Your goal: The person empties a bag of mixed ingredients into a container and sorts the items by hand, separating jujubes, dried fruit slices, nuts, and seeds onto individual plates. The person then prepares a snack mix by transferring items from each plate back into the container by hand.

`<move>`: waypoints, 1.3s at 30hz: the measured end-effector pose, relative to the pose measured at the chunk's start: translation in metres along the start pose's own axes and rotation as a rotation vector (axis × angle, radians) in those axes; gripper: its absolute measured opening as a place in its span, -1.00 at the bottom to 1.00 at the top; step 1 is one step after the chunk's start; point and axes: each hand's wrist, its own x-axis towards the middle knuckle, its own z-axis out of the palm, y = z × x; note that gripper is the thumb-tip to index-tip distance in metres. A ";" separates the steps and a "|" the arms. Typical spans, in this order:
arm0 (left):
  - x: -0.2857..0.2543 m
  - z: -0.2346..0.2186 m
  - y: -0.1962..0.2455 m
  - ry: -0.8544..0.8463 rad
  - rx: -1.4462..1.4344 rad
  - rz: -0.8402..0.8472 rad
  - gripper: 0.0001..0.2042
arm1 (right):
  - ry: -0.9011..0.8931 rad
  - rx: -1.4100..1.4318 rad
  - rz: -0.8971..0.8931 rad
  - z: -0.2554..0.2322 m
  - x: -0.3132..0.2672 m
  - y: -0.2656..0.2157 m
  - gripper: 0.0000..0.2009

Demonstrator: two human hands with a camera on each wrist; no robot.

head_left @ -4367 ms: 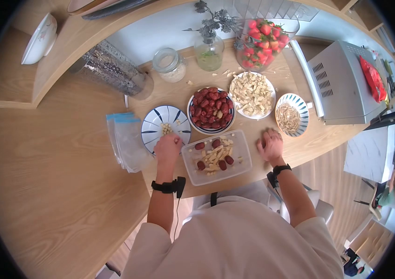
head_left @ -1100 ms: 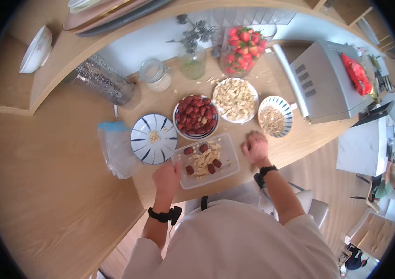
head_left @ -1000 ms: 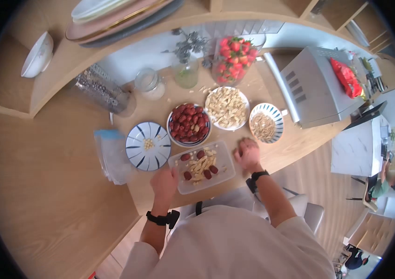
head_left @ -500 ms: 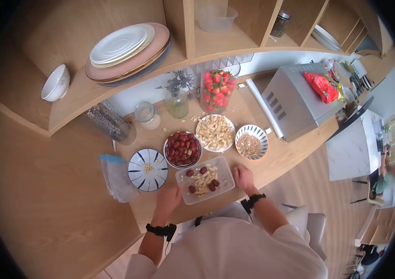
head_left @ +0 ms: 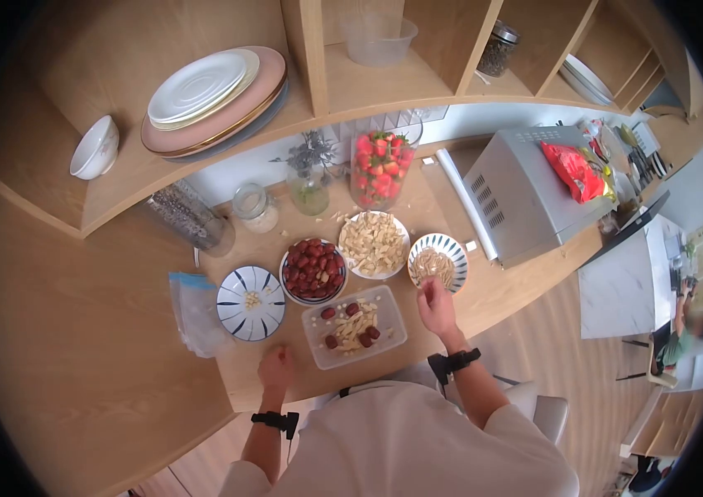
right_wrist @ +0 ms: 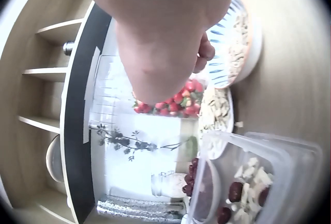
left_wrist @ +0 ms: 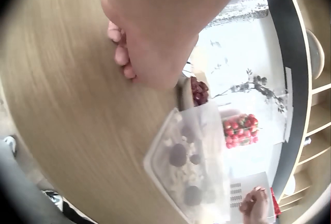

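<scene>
- striped bowl (head_left: 457, 261): placed near the front edge of the table (head_left: 244, 369), at the right end of the group of dishes; pale shreds (head_left: 432, 263) are held inside.
- right hand (head_left: 438, 310): held at the bowl's near rim, fingers curled; whether anything is pinched cannot be told.
- left hand (head_left: 275, 366): held near the table's front edge, fingers loosely curled.
- clear container (head_left: 394, 327): set close to the front edge, between the hands; red dates (head_left: 365, 340) and pale slices (head_left: 346, 335) are contained.
- date bowl (head_left: 314, 301): placed behind the container, farther from that edge.
</scene>
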 end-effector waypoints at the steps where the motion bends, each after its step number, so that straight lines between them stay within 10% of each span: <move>1: 0.003 0.006 -0.006 0.040 -0.006 -0.057 -0.68 | -0.056 -0.040 -0.043 -0.001 0.012 -0.005 -0.84; 13: 0.020 0.052 -0.005 0.576 0.065 0.106 -0.83 | -0.482 -0.260 -0.383 0.039 0.124 -0.026 -0.54; 26: 0.024 0.051 0.007 0.585 0.162 -0.019 -0.87 | -0.678 -0.605 -0.503 0.146 0.195 -0.011 -0.48; 39: 0.027 0.049 0.010 0.587 0.171 -0.002 -0.87 | -0.699 -0.646 -0.497 0.114 0.165 0.003 -0.53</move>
